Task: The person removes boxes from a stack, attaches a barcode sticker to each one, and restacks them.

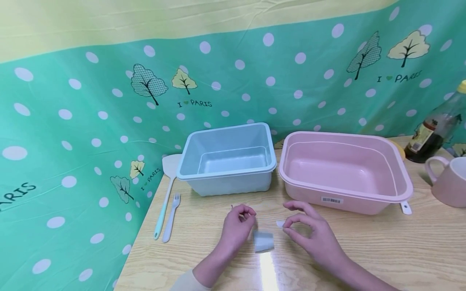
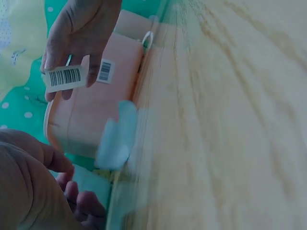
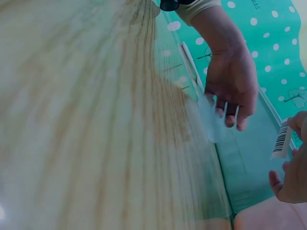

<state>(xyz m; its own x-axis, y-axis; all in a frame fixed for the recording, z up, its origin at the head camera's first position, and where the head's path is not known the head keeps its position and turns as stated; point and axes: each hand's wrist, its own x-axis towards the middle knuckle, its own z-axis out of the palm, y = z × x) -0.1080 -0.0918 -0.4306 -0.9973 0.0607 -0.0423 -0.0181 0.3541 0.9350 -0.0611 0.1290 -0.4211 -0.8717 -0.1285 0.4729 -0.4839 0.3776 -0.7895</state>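
Note:
My right hand pinches a white barcode sticker between thumb and index finger, the other fingers spread. In the head view only a white edge of the sticker shows. A small pale grey-blue cup is between the two hands, low near the tabletop; it looks blurred in the left wrist view. My left hand hovers just left of the cup, its fingers loosely curled with nothing seen in them. In the right wrist view the left hand has its fingers hanging close to the cup.
A blue basin and a pink basin stand behind the hands. On the left lie a spatula and a fork. At the right are a dark-sauce bottle and a pink mug. A patterned curtain hangs behind.

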